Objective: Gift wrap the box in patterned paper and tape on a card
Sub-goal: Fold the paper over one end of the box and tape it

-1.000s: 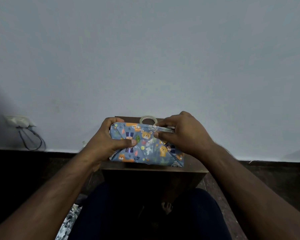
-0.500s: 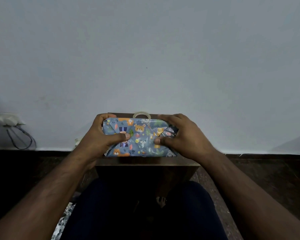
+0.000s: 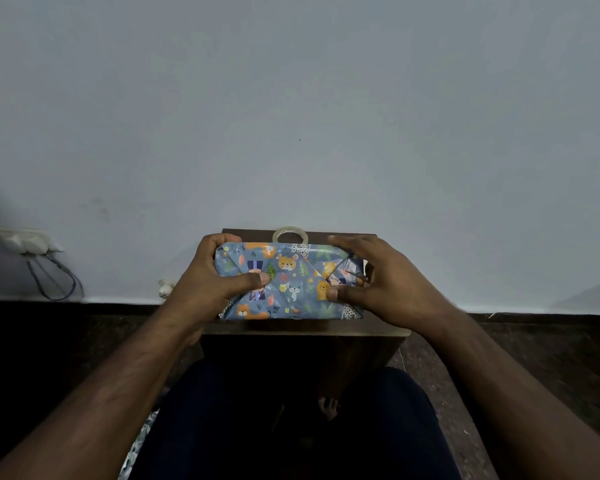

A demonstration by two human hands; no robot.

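Behind wrapped box (image 3: 291,282), tape roll (image 3: 289,234), wall socket (image 3: 26,240)

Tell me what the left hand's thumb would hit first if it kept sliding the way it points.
Probably the right hand's thumb. The left hand's thumb lies on the wrapped box pointing right, with only patterned paper between the two.

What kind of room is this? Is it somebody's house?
Probably a plain room in a home. A small wooden table stands against a bare pale wall, a wall socket with cables hangs low on the left, and the floor is dark. A tape roll sits behind the wrapped box.
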